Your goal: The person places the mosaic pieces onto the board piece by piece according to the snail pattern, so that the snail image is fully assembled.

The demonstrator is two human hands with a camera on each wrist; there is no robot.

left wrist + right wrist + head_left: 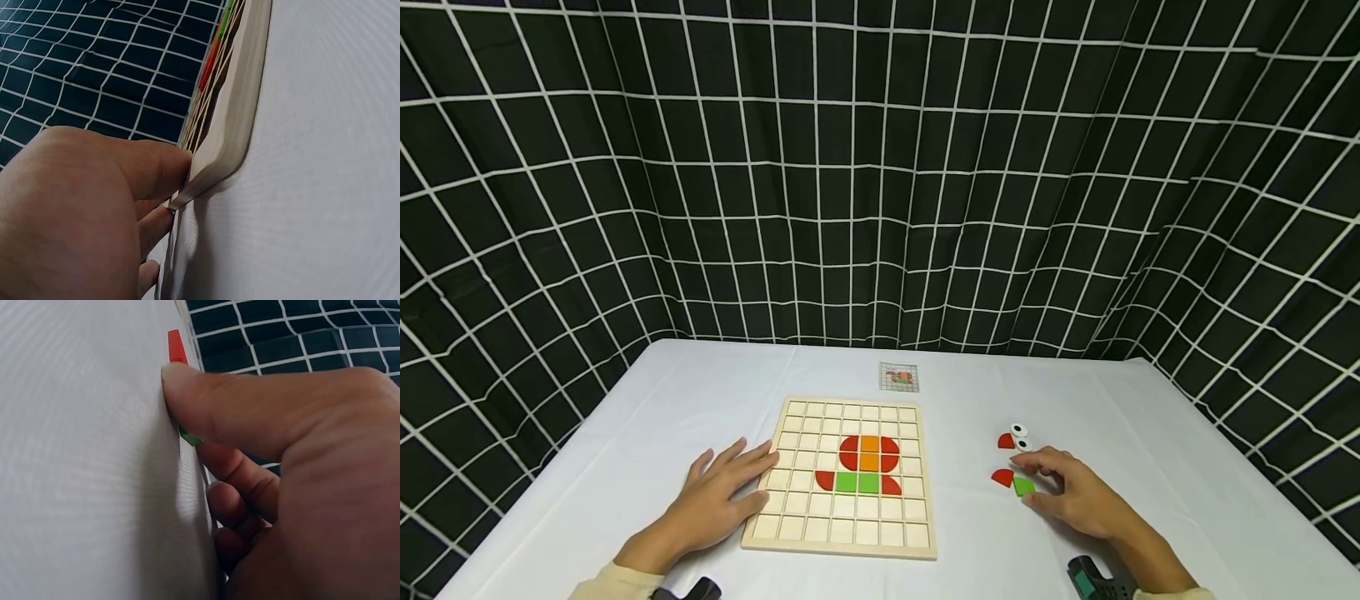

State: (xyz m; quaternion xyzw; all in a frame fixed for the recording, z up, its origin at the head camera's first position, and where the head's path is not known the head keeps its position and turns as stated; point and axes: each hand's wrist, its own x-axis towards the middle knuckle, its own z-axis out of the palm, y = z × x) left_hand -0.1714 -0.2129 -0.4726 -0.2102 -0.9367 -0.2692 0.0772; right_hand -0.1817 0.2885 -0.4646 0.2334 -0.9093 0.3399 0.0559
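Observation:
My left hand (718, 500) lies with fingers spread at the left edge of a wooden grid board (790, 529), thumb and fingertips touching its rim. On the board, red quarter-circle pieces (890, 461) flank orange squares (869, 452), with green squares (857, 482) in the row below. My right hand (1078, 492) is low over the table on the right, thumb and index finger apart around a loose green piece (1024, 486). The thumb is close to that piece; contact is unclear. A loose red quarter-circle piece (1003, 477) lies just left of it. The right wrist view shows the thumb partly covering the green piece.
Beyond the right hand lie another red quarter-circle piece (1006, 441) and two white eye discs (1018, 430). A small pattern card (898, 377) sits behind the board on the white-covered table (722, 392). Black curtains with a white grid (820, 208) enclose the table's back and sides.

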